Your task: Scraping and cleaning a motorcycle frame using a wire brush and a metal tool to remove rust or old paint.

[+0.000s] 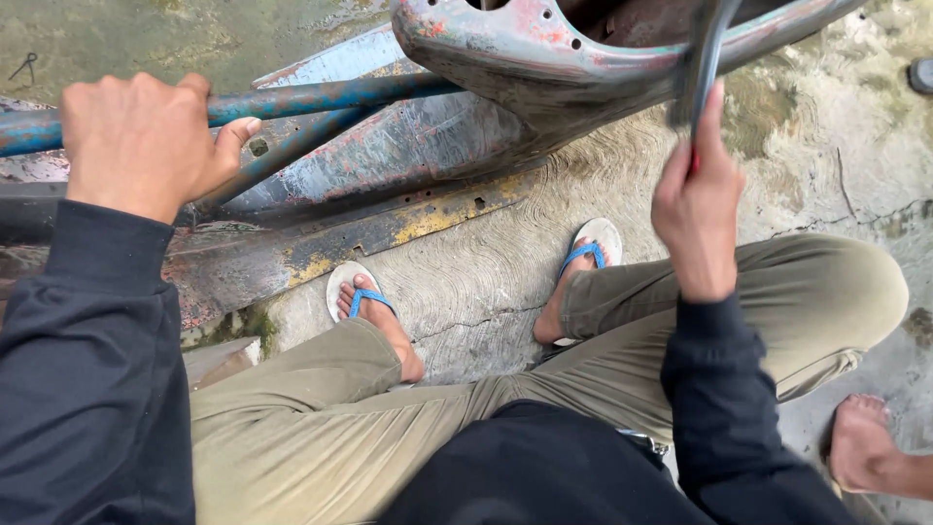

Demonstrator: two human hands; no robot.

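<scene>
we see the left hand (pixel 141 141) clenched around a blue metal tube (pixel 321 97) of the rusted frame (pixel 505 68), upper left. the right hand (pixel 695 209) grips a dark tool (pixel 702 58) by its handle, tip against the frame's edge. another person's bare foot (pixel 860 442) lies lower right.

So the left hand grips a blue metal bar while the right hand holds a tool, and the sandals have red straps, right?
Not quite: the head view shows the sandals have blue straps, not red. The rest holds: the left hand grips the blue metal bar, and the right hand holds a tool.
</scene>
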